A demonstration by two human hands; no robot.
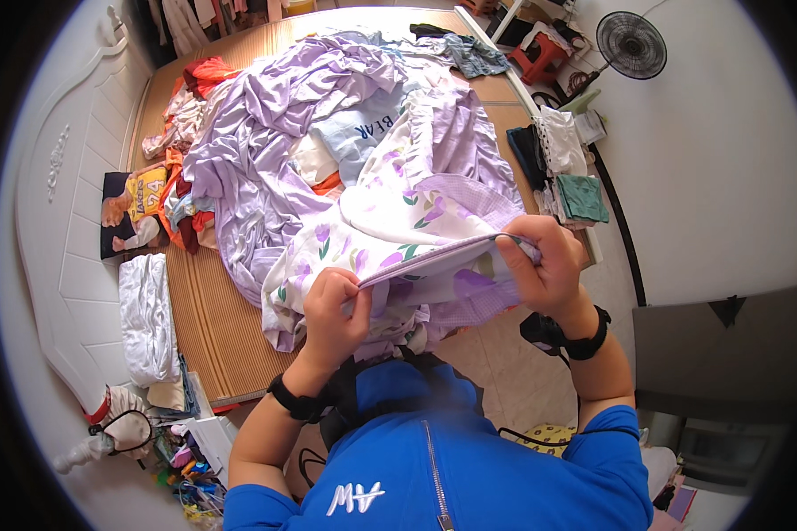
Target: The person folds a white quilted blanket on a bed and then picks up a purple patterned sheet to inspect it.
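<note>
My left hand [339, 308] pinches the edge of a white cloth with purple tulips [372, 232], which looks like a duvet cover or sheet. Farther along that same edge, my right hand [544, 262] grips it between thumb and fingers. The edge stretches between both hands, with a thin purple seam along it. Below the seam hangs more of the floral cloth, with a lilac gingham border [485, 302]. Beyond my hands, the cloth runs into a large heap of lilac fabric [259, 139] on the bed. A light blue garment with lettering [365, 129] lies amid the heap.
A striped bed mat [219, 318] covers the bed beside a white headboard [73, 179]. Folded white cloth [147, 318], a printed cushion [136, 209] and orange clothes [209, 73] lie left. Folded clothes [581, 198] are stacked right, near a standing fan [631, 45].
</note>
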